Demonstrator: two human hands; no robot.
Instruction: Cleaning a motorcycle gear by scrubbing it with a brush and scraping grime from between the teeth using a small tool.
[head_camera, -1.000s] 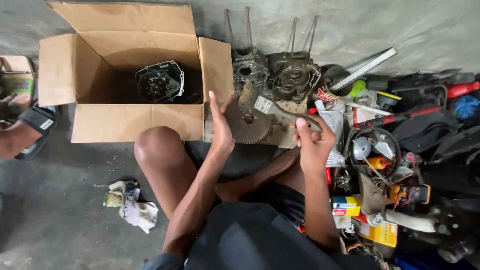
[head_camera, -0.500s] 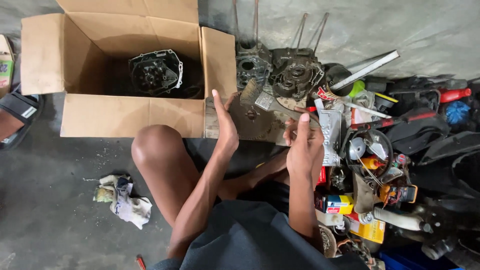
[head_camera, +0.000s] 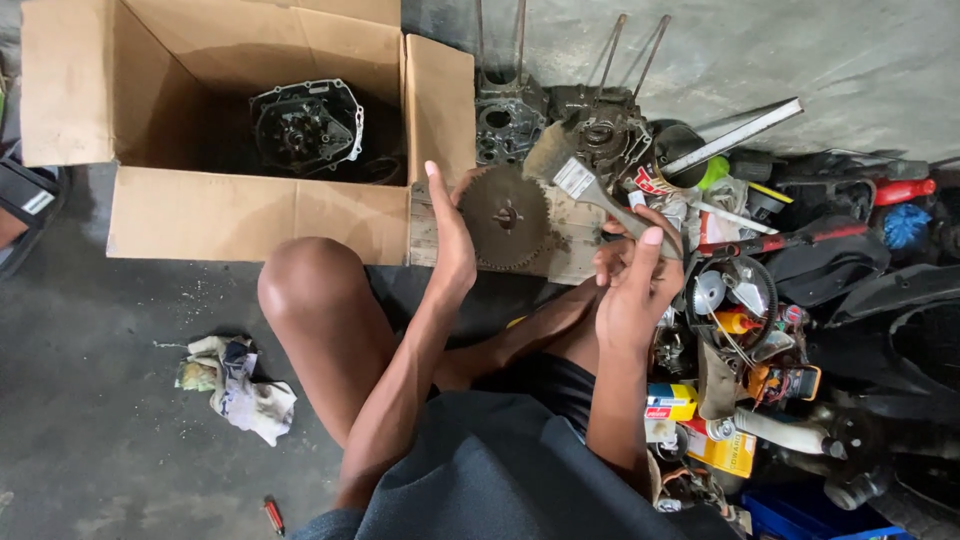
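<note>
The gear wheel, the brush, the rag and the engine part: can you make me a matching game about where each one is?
Things:
1. toothed gear
2. paintbrush
3. crumpled rag
4. dark engine part

Places:
A. inside the cardboard box
B. held by the left hand
C. on the floor beside the bent knee
D. gripped in the right hand

Pairs: 1-B, 2-D, 3-C, 4-A

I count one open cardboard box (head_camera: 250, 210) far left with one engine cover (head_camera: 305, 128) inside, one toothed sprocket (head_camera: 505, 217), one paintbrush (head_camera: 590, 185), two engine case halves (head_camera: 560, 120) at the far side, one crumpled rag (head_camera: 240, 390) near left, and one small red screwdriver (head_camera: 272, 514) on the floor
</note>
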